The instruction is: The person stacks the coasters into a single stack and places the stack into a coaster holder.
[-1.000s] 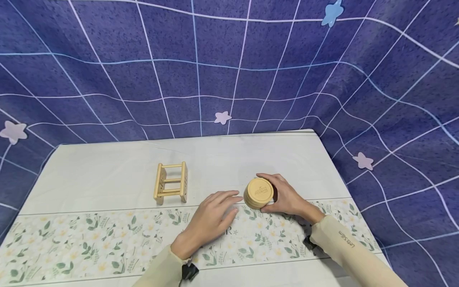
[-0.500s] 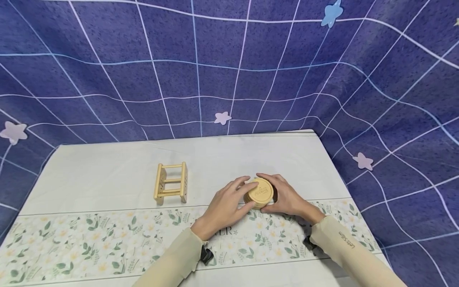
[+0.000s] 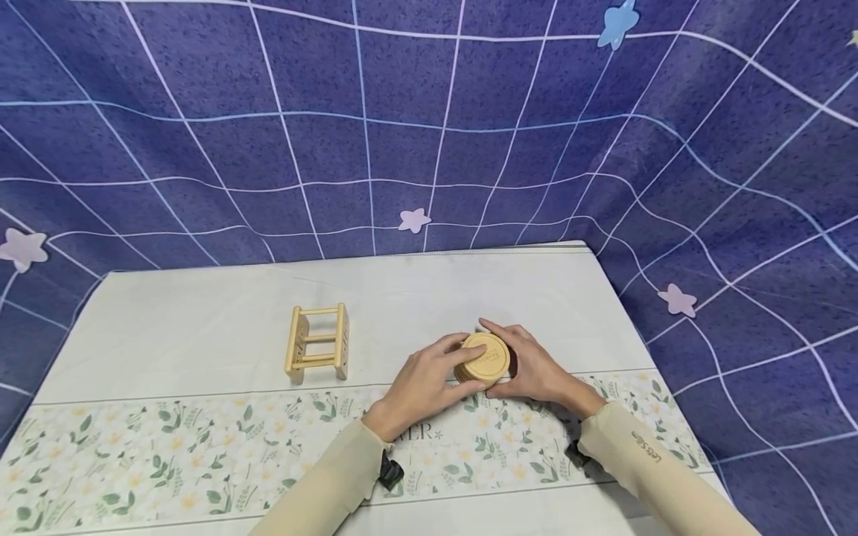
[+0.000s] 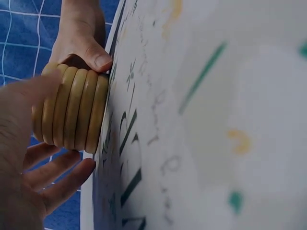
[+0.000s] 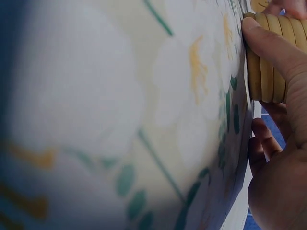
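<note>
A stack of round wooden coasters [image 3: 494, 360] stands on the tablecloth, right of the table's middle, with lettering pressed into the top one. My right hand [image 3: 536, 370] holds the stack from the right, thumb at the near side and fingers behind. From the left, my left hand [image 3: 422, 384] reaches round it, with a finger over the top coaster and the thumb at the near edge. In the left wrist view the coasters [image 4: 76, 108] lie one against another, and some left fingers are spread beside them. The right thumb [image 5: 268, 42] presses along the lower coasters in the right wrist view.
A small wooden rack [image 3: 320, 346] with two side panels and crossbars stands to the left of the hands. White cloth with a floral band [image 3: 201, 454] covers the table. A blue gridded curtain [image 3: 335, 149] hangs behind and at the sides.
My left hand has moved right, from a gap beside the coasters to reaching round the stack with a finger over its top. The right hand and the rack have stayed put.
</note>
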Demonstrator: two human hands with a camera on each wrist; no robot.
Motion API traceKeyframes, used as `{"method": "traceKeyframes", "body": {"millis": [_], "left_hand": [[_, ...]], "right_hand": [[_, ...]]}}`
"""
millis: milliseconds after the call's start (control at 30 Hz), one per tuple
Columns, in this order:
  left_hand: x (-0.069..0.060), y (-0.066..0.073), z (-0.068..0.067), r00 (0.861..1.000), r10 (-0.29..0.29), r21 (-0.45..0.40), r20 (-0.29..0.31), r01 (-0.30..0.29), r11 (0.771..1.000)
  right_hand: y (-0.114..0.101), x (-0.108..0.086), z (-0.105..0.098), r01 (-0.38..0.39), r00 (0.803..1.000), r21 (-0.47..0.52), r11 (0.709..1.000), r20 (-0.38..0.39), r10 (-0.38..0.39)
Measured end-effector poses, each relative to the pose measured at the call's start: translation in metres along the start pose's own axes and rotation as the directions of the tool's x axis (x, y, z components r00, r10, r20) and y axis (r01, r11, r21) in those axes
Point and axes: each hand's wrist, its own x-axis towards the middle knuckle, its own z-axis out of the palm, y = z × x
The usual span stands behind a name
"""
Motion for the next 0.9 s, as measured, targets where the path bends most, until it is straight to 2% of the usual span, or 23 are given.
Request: {"method": "traceKeyframes", "body": {"millis": [300, 567, 767, 900], "left_hand": [[0.001, 0.0007, -0.0051, 0.998, -0.025, -0.053, 0.051, 0.028, 0.998], [0.0011, -0.0021, -0.0051, 0.998, 0.014, -0.052, 0.068, -0.01, 0.999], [0.0022, -0.0037, -0.0046, 0.996, 0.043, -0.032, 0.081, -0.04, 0.999], [0.0016, -0.0055, -0.0039, 0.996, 0.042, -0.029, 0.084, -0.04, 0.999]], "right_hand": [[-0.0024, 0.0019, 0.0002, -0.023, 1.0, 0.006, 1.0, 0.012, 0.023], [0.001, 0.0038, 0.0001, 0.021, 1.0, -0.001, 1.0, -0.002, -0.021], [0.0044, 0.0047, 0.0011, 0.064, 0.998, 0.056, 0.996, -0.008, -0.063], [0.0046, 0.0052, 0.003, 0.046, 0.999, 0.099, 0.994, -0.006, -0.046]]}}
